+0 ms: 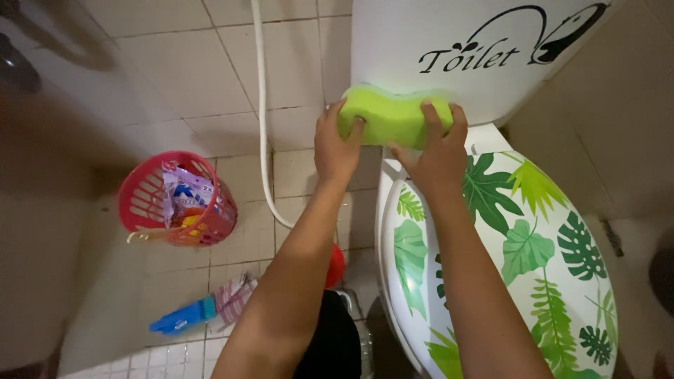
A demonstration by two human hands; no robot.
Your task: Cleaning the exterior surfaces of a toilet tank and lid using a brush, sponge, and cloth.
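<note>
Both bare forearms reach forward and up from the bottom of the view, running nearly side by side and drawing slightly closer toward the wrists. The left hand [337, 147] is raised with its back to the camera, fingers curled forward at the tips and closed in a grip, the thumb tucked toward the middle. The right hand [439, 154] sits just beside it at about the same height, fingers spread and bent over, also gripping. The wrists are straight, the hands close but apart.

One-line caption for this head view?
Both hands, left and right, press a green sponge against the toilet tank.
</note>
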